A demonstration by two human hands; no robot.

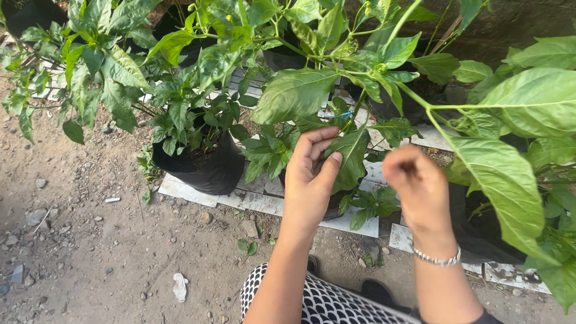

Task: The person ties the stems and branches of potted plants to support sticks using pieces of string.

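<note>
My left hand point(309, 180) is raised at centre, thumb and fingers pinching a drooping green leaf point(353, 157) of a pepper plant. My right hand point(417, 186), with a silver bracelet point(437, 259) on its wrist, hovers just right of that leaf with fingers curled inward; whether anything lies in it is hidden. The plant's stem point(360, 102) rises behind both hands, with large green leaves point(294, 93) spreading above. A black grow bag sits below the hands, mostly hidden.
Another black grow bag point(201, 168) with a leafy plant stands at left on pale tiles point(252, 201). Big leaves point(504, 174) crowd the right side. Bare stony dirt point(90, 240) covers the lower left. My patterned clothing point(324, 303) shows at the bottom.
</note>
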